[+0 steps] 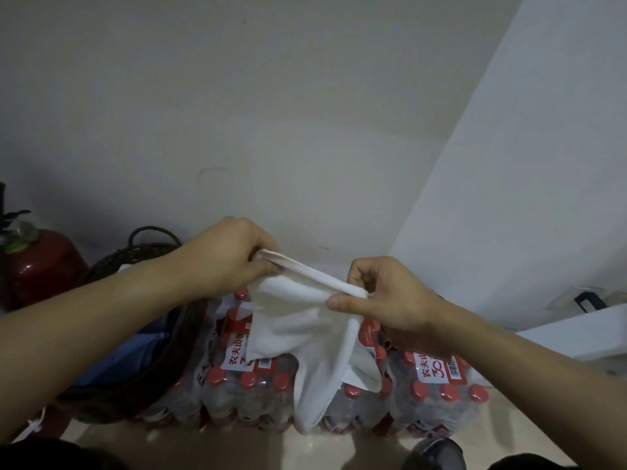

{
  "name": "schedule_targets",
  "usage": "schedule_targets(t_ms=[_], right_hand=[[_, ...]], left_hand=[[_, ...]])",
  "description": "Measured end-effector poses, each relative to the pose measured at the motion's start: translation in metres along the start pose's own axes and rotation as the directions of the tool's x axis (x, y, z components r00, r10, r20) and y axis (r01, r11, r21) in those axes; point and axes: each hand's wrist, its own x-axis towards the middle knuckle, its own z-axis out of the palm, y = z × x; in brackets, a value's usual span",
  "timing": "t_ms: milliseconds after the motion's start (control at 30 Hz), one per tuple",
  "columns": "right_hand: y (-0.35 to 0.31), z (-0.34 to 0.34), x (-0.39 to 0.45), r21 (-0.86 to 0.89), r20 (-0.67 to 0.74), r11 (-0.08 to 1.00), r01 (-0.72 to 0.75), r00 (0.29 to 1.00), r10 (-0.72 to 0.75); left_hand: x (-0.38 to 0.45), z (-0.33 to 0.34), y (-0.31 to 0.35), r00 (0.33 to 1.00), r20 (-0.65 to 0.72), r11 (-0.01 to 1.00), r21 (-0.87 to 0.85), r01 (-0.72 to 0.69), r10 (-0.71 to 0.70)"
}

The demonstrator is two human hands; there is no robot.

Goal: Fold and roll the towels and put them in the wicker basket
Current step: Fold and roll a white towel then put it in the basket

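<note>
Towel (305,320) stretched between left grip (230,256) and right grip (383,300), both pinching top edge.

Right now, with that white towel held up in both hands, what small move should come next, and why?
Probably bring the left hand toward the right hand, folding the white towel in half. Both pinch its top edge, and the rest hangs loose and unfolded over the packs of bottles, so it cannot be rolled yet.
</note>
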Motion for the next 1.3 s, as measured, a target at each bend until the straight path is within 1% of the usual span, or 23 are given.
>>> schedule_targets(t_ms=[67,100,133,200,233,267,333,400,500,533,567,633,700,767,800,867,900,933,967,1033,1100,1233,1300], right_hand=[[0.000,-0.002,0.000,0.016,-0.064,1.000,0.014,0.998,-0.013],[-0.001,-0.001,0.001,0.041,-0.095,0.999,0.017,0.995,-0.013],[-0.001,-0.001,0.001,0.058,-0.113,0.998,0.021,0.993,-0.014],[-0.002,0.001,0.000,0.062,-0.111,0.998,0.029,0.994,-0.022],[-0.003,0.003,-0.001,0.053,-0.099,0.998,0.039,0.994,-0.033],[-0.004,0.005,-0.002,0.022,-0.083,0.998,0.051,0.995,-0.049],[-0.006,0.011,-0.002,-0.043,-0.033,0.996,0.076,0.996,-0.077],[-0.006,0.019,-0.003,-0.005,0.029,0.997,0.075,0.997,-0.075],[-0.006,0.031,-0.004,0.162,0.102,0.987,-0.004,0.995,-0.012],[-0.006,0.033,-0.004,0.210,0.140,0.977,-0.039,0.990,0.009],[-0.006,0.036,-0.004,0.239,0.192,0.968,-0.069,0.981,0.023],[-0.006,0.040,-0.004,0.215,0.312,0.971,-0.109,0.949,0.037],[-0.005,0.039,-0.002,0.152,0.400,0.978,-0.146,0.914,0.074],[-0.005,0.034,0.002,0.141,0.364,0.964,-0.227,0.917,0.162],[-0.003,0.030,0.004,0.116,0.296,0.957,-0.267,0.928,0.224],[0.002,0.020,0.006,0.015,0.091,0.950,-0.312,0.947,0.309],[0.003,0.017,0.006,0.018,0.012,0.951,-0.308,0.951,0.308],[0.003,0.015,0.006,0.051,-0.026,0.957,-0.284,0.958,0.286],[0.002,0.013,0.005,0.088,-0.007,0.963,-0.254,0.967,0.256],[-0.005,0.012,0.002,0.122,0.149,0.974,-0.191,0.974,0.172],[-0.014,0.016,0.001,0.085,0.261,0.988,-0.129,0.960,0.102],[-0.026,0.020,0.002,0.042,0.245,0.993,-0.108,0.965,0.095],[-0.028,0.018,0.002,0.028,0.221,0.995,-0.096,0.971,0.087]], left_hand=[[0.003,0.000,-0.003,1.000,-0.005,0.988,0.154,0.020,-0.019],[0.005,0.000,-0.002,0.999,0.006,0.983,0.182,0.033,-0.035],[0.006,0.000,-0.001,0.997,0.050,0.987,0.151,0.056,-0.064],[0.006,0.001,0.003,0.961,0.225,0.978,-0.098,0.186,-0.160],[0.005,0.002,0.007,0.928,0.320,0.926,-0.257,0.277,-0.189],[0.004,0.005,0.009,0.908,0.373,0.840,-0.417,0.348,-0.191],[0.005,0.011,0.010,0.928,0.335,0.673,-0.650,0.353,-0.163],[0.006,0.015,0.009,0.948,0.284,0.585,-0.749,0.311,-0.141],[0.007,0.020,0.009,0.952,0.282,0.587,-0.754,0.297,-0.120],[0.007,0.022,0.010,0.951,0.278,0.547,-0.779,0.305,-0.134],[0.007,0.024,0.014,0.951,0.264,0.479,-0.821,0.310,-0.162],[0.008,0.030,0.020,0.956,0.185,0.377,-0.888,0.263,-0.229],[0.011,0.035,0.024,0.940,0.117,0.353,-0.906,0.233,-0.321],[0.012,0.037,0.027,0.927,0.143,0.328,-0.907,0.263,-0.346],[0.013,0.037,0.028,0.930,0.177,0.308,-0.909,0.280,-0.322],[0.014,0.037,0.031,0.938,0.234,0.268,-0.915,0.301,-0.254],[0.015,0.036,0.033,0.943,0.254,0.245,-0.920,0.304,-0.215],[0.015,0.034,0.034,0.947,0.276,0.219,-0.926,0.309,-0.165],[0.014,0.032,0.036,0.947,0.302,0.201,-0.927,0.318,-0.107],[0.012,0.027,0.040,0.938,0.346,0.201,-0.919,0.339,-0.004],[0.009,0.023,0.043,0.929,0.367,0.204,-0.914,0.351,0.046],[0.006,0.015,0.045,0.931,0.364,0.169,-0.920,0.353,0.038],[0.005,0.010,0.041,0.933,0.359,0.197,-0.916,0.349,0.016]])
